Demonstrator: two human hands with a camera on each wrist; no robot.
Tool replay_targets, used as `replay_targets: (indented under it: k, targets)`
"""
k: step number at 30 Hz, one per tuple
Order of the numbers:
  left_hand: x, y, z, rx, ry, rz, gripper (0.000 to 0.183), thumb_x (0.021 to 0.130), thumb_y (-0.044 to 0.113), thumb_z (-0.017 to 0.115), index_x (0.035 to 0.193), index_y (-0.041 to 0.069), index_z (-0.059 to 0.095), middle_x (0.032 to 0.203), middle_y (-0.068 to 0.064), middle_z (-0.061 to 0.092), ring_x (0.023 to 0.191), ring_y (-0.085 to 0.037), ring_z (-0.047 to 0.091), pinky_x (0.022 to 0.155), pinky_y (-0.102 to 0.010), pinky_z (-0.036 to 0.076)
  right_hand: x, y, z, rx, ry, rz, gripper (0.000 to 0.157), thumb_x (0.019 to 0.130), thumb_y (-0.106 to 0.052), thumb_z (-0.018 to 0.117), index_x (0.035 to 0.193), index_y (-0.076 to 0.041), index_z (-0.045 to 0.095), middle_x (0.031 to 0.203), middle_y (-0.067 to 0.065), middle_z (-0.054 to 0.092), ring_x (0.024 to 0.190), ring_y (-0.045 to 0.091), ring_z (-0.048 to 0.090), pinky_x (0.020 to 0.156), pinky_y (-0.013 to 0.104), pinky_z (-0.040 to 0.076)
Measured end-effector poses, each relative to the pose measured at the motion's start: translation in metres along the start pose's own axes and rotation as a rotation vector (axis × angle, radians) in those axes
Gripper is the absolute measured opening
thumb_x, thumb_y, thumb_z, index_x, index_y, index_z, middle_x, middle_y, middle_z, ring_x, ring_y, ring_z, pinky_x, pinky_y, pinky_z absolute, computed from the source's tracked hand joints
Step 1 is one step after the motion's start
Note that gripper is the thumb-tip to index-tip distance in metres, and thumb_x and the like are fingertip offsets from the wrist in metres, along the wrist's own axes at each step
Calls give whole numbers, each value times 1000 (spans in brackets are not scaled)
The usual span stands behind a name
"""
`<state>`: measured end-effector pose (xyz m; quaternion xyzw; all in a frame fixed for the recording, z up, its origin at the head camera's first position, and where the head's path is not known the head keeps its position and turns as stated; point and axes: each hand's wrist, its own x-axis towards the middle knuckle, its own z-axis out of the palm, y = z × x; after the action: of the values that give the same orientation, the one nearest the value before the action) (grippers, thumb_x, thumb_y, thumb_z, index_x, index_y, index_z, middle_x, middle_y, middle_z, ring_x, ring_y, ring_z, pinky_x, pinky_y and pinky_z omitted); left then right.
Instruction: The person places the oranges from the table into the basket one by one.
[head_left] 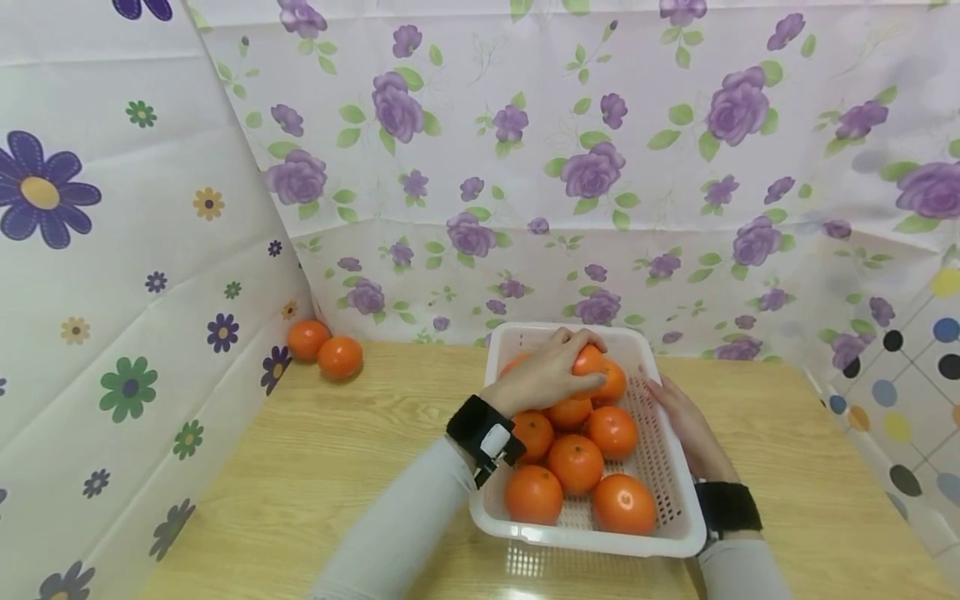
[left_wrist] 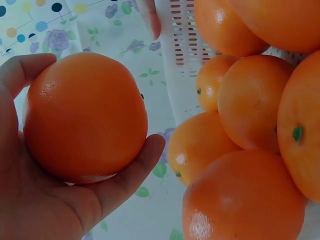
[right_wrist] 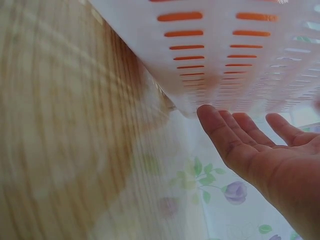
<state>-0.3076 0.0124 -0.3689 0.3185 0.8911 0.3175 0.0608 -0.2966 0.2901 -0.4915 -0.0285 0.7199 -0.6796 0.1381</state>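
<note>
A white plastic basket [head_left: 585, 542] with slotted walls holds several oranges [head_left: 576, 463]. Over its far part, my left hand [head_left: 551, 371] grips one orange [left_wrist: 85, 117], thumb and fingers curled round its sides in the left wrist view. Other oranges [left_wrist: 245, 195] lie close beside that fruit. My right hand [head_left: 692, 429] is at the basket's right side, fingertips by the rim in the head view. Seen from the right wrist, its nearly straight fingers [right_wrist: 235, 145] reach along the outside of the slotted wall [right_wrist: 215, 65].
Two more oranges [head_left: 341, 358] sit together at the table's back left corner, against the flowered cloth. The wooden table [head_left: 360, 467] is bordered by a floral cloth [head_left: 465, 150] behind and patterned cloths on both sides.
</note>
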Motion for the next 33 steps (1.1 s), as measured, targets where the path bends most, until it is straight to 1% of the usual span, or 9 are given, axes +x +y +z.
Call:
replay_targets:
  k: [2,7,11,14,21,26,29,33]
  targets:
    - [4,0,2,8,-9,2,43,102,46,62,139,29,49,130,-5,47,110,-18,53,93,-37,50,0,0,0,-1,3,7,70,109,-58,35,168,-31,7,160,26,35,118,25,63,92,59,55]
    - [15,0,11,23,-65,-11,43,102,44,62,139,27,49,133,-7,46,115,-21,51,99,-41,48,0,-1,1,-1,8,6,70,109,-58,35,168,-31,8,159,26,36,116,25,63,92,58,56]
    - [22,-2,21,43,-96,-7,43,103,43,62,139,23,50,132,-8,45,113,-21,52,99,-38,48,0,0,1,-6,11,-4,70,110,-58,34,168,-30,8,158,26,36,115,21,63,93,54,56]
    - [26,-2,25,66,-102,-7,43,102,44,62,138,23,50,130,-8,45,112,-21,52,97,-36,48,-1,0,2,-8,11,-10,70,110,-57,35,168,-29,9,158,26,37,115,20,63,93,53,56]
    - [32,3,28,104,-105,-20,42,101,40,65,137,24,50,133,-9,45,114,-23,52,98,-41,49,0,0,1,-8,2,-14,69,110,-58,34,168,-31,9,159,24,36,117,21,62,94,54,56]
    - [37,4,31,130,-109,-27,42,101,38,66,137,24,51,130,-9,46,113,-21,52,97,-37,49,0,0,1,-8,4,-14,69,110,-58,34,168,-32,8,160,23,35,118,23,61,94,55,56]
    - [40,3,34,137,-117,-44,41,101,39,67,136,24,51,126,-7,45,111,-21,51,94,-36,49,1,0,1,-13,9,-8,69,109,-58,34,168,-33,8,160,24,35,118,24,62,93,57,56]
    - [43,2,39,154,-132,-63,40,101,40,66,136,25,51,126,-7,45,113,-22,49,95,-37,50,1,0,1,-16,14,-6,69,109,-59,35,168,-33,8,159,24,36,119,25,62,93,58,56]
